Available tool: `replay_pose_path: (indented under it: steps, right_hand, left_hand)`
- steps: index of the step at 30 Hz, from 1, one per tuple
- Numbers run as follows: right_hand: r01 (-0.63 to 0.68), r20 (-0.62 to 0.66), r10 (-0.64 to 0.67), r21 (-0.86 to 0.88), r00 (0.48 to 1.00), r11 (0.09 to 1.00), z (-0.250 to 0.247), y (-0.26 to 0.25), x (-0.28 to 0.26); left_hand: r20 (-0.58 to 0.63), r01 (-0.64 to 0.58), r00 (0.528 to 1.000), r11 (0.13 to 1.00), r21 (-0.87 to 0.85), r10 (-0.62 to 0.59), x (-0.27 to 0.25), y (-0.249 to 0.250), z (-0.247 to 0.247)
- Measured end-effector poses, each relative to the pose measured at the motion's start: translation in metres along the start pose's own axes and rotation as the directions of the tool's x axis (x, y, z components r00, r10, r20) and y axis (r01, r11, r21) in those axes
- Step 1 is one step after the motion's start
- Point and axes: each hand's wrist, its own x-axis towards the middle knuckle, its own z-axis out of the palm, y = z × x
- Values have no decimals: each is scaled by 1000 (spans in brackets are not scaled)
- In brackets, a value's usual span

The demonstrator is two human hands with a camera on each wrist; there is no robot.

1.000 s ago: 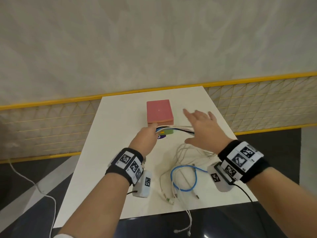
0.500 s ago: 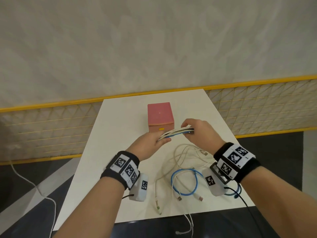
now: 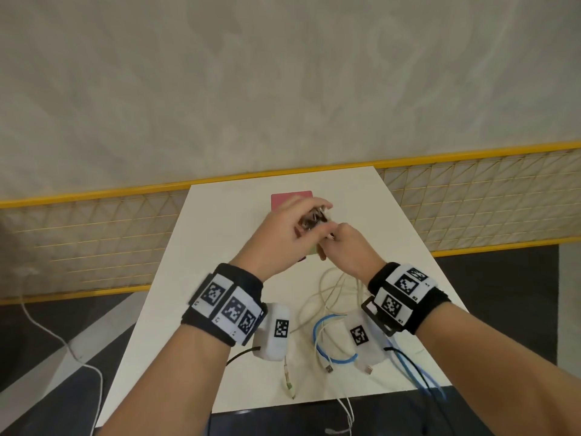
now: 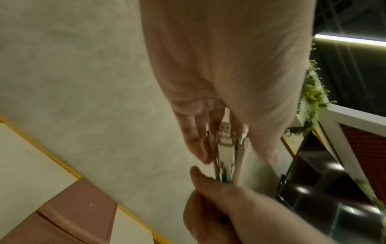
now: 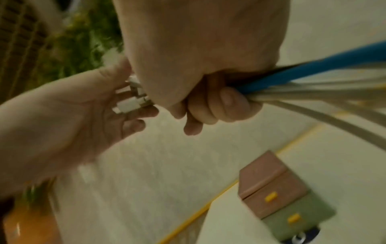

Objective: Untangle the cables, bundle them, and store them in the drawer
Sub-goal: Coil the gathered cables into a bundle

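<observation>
We see the cable ends [image 4: 224,148] gathered plug-to-plug above the surface [image 3: 220,247], in front of the pink drawer box [image 3: 290,196]; the right hand [image 3: 349,250] is fisted round the blue and pale cords just behind the plugs, while the left hand [image 3: 283,237] cups the connectors with fingertips [image 4: 198,145] and thumb closed lightly on them, neither hand spread wide. We judge the grip is arranged so the plugs line up flush before any coiling: one hand clamps the cords, the other squares the tips. In the left wrist view the plugs point back toward the left palm, their long axis running between the two hands; in the right wrist view the blue cable [image 5: 313,69] and pale cords trail away from the fist toward the right. The rest of the cables [image 3: 333,341] lie in loose loops on the surface near the wrists, some ends hanging over the near edge; they look not yet bundled. The box shows a pink drawer [image 5: 271,198] above a green one [image 5: 300,216], both seemingly closed; storage remains ahead.
</observation>
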Motion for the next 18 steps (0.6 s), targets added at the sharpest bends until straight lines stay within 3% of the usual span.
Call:
replay_pose_path:
  steps: [3,6,11,15,18]
  right_hand:
    - [1,82,-21,236,996,972,6,-18,-10]
    - [9,108,-44,306,993,952,5,-27,-16]
    - [-42,147,-6,326,989,944,-2,-31,-20]
    - [4,100,-23,185,995,983,1,-32,-20]
    - [10,93,-25,158,995,987,5,-32,-21]
  left_hand:
    - [-176,-77,981,995,70,88,4,8,16]
    - [-271,-101,956,994,50,111,6,7,18]
    - [-195,-165,964,983,83,178,3,7,18]
    - [-25,-282,951,897,339,308,3,1,18]
    - [-90,-302,924,852,427,372,1,4,22]
